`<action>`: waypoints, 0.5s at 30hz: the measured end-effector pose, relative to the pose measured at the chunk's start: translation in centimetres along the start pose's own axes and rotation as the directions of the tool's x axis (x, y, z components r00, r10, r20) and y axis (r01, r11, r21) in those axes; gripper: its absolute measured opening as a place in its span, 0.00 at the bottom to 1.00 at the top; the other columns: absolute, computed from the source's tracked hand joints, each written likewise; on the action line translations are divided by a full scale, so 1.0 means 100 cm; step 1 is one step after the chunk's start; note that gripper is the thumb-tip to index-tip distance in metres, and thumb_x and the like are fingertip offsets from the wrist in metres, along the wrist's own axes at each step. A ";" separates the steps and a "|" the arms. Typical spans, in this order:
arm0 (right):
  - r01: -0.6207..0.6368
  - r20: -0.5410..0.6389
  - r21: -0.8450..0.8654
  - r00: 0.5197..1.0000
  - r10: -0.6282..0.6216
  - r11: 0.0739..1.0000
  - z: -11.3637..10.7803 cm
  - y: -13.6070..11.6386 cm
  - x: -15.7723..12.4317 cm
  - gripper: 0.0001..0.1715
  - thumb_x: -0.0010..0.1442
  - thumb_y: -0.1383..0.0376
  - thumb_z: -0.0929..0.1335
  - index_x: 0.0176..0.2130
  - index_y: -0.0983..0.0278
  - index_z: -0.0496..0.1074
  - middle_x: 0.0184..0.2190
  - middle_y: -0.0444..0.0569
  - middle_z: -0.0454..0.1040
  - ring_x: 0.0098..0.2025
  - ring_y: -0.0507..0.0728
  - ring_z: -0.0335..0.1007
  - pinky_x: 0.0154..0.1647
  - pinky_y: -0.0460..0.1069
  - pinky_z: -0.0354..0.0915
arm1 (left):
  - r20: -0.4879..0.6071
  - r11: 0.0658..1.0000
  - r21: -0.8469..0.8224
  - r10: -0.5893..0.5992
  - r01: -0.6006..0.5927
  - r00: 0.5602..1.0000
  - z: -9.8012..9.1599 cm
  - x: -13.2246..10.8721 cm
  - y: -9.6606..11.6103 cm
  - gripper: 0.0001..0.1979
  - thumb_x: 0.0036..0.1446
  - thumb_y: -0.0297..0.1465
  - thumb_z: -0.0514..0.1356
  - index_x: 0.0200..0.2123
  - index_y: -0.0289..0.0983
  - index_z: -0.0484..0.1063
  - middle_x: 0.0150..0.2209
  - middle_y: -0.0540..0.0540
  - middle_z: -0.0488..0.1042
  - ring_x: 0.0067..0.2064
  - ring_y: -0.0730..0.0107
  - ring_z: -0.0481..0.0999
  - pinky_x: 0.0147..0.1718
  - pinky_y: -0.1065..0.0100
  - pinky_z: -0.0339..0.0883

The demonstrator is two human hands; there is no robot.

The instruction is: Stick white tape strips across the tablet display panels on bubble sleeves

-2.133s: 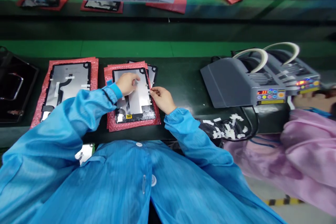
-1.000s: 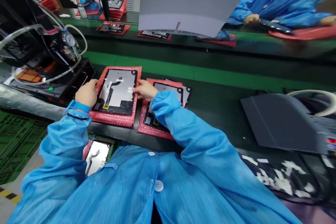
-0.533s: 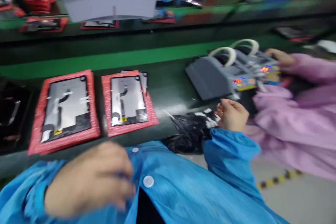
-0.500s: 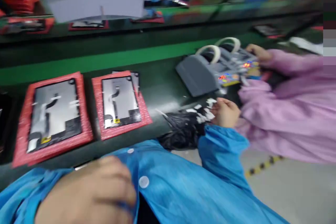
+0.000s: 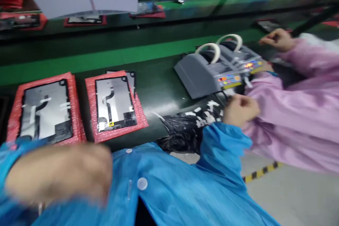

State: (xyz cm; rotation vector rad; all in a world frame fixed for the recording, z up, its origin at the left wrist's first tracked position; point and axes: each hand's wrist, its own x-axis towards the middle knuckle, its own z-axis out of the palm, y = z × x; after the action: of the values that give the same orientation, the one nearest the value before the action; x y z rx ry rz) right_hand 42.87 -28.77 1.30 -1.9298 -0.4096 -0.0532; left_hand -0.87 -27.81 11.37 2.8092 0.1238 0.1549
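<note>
Head view, single frame, partly motion-blurred.

- Right hand (image 5: 239, 109): right of centre, at the near edge of the counter (image 5: 159, 88). It is seen from the back with the fingers bent inward; whether they close on anything cannot be told. It sits just beside the black bag and just below the tape dispenser.
- Black bag (image 5: 185, 130): crumpled plastic hanging over the counter edge at centre, with white tape scraps (image 5: 209, 107) strewn on its top next to the right hand.
- Tape dispenser (image 5: 209, 74): grey machine, upper right of centre, with lit coloured buttons on its front and two pale tape rolls (image 5: 212, 47) arching above it.
- Left hand (image 5: 58, 173): lower left, close to the camera and heavily blurred, so its spread or closure cannot be told. It is in front of the blue smock (image 5: 172, 190), apart from the counter.
- Left panel (image 5: 46, 113): grey and black device back panel lying flat on red bubble wrap (image 5: 72, 88), far left and nearest the left hand.
- Second panel (image 5: 113, 104): same kind, on its own red sheet, just right of the first.
- Green belt (image 5: 106, 58): a strip running across behind the counter.
- Co-worker's pink sleeve (image 5: 291, 113): right side, touching the right hand's far side. The co-worker's hand (image 5: 278, 39) is at upper right, beyond the dispenser.
</note>
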 end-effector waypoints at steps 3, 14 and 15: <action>0.153 0.099 0.090 0.982 -0.162 0.984 -0.006 -0.019 -0.028 0.09 0.48 0.62 0.67 0.20 0.57 0.63 0.19 0.45 0.63 0.23 0.55 0.61 0.32 0.55 0.62 | -0.033 0.887 -0.024 -0.461 0.461 0.887 -0.004 0.011 -0.074 0.23 0.59 0.30 0.42 0.44 0.48 0.76 0.43 0.47 0.78 0.48 0.67 0.73 0.49 0.62 0.66; -0.040 0.955 0.188 0.241 -0.173 0.981 0.125 -0.078 -0.168 0.18 0.47 0.52 0.69 0.24 0.63 0.66 0.17 0.40 0.63 0.21 0.48 0.57 0.24 0.46 0.56 | 0.303 0.848 0.204 -0.530 0.489 0.792 0.053 -0.003 -0.181 0.27 0.57 0.40 0.56 0.60 0.53 0.58 0.66 0.55 0.53 0.67 0.56 0.45 0.62 0.49 0.39; 0.011 0.965 0.154 0.211 -0.153 0.988 0.137 -0.079 -0.175 0.16 0.49 0.54 0.69 0.24 0.64 0.66 0.17 0.40 0.63 0.21 0.48 0.57 0.25 0.46 0.56 | 0.293 0.856 0.188 -0.517 0.482 0.804 0.054 -0.004 -0.183 0.27 0.57 0.41 0.56 0.60 0.53 0.58 0.66 0.54 0.52 0.67 0.56 0.45 0.62 0.49 0.39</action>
State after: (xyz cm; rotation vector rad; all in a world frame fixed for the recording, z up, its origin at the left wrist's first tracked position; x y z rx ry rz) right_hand 21.85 -18.18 -0.99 -1.5611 -1.3477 1.2187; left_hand -1.89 -12.25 0.31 2.7396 0.8040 -0.4661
